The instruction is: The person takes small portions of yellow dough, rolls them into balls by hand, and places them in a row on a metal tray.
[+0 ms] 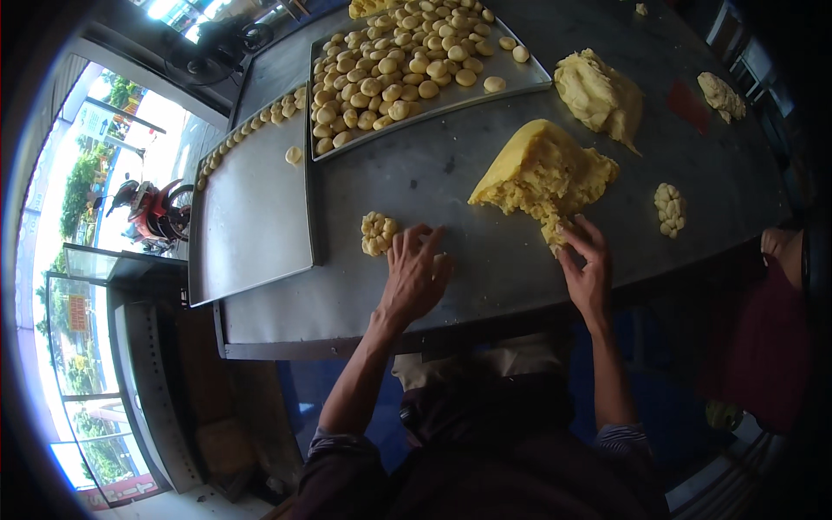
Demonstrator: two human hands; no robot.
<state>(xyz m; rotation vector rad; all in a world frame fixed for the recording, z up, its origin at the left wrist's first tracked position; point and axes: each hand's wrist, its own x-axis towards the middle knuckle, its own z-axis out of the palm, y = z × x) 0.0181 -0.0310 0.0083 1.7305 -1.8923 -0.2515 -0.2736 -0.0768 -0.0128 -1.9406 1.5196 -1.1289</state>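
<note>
A large mound of crumbly yellow dough or filling [542, 169] sits on the metal table in front of me, its near side broken away. My right hand [587, 267] pinches a loose lump of yellow dough [554, 232] at the mound's near edge, between thumb and fingers. My left hand [418, 273] rests low over the table with bent, parted fingers and nothing visible in them. Just left of those fingers lies a cluster of small pale dough pieces [378, 234]; whether they touch it, I cannot tell. Behind the mound sits a paler, smoother dough mass [598, 94].
A tray [416, 130] heaped with small round dough balls stands at the back. Left of it, another metal tray [251, 234] has a row of balls along its far edge. Two knobbly dough clusters [670, 210] lie to the right. Another person's arm [784, 256] shows at the right edge.
</note>
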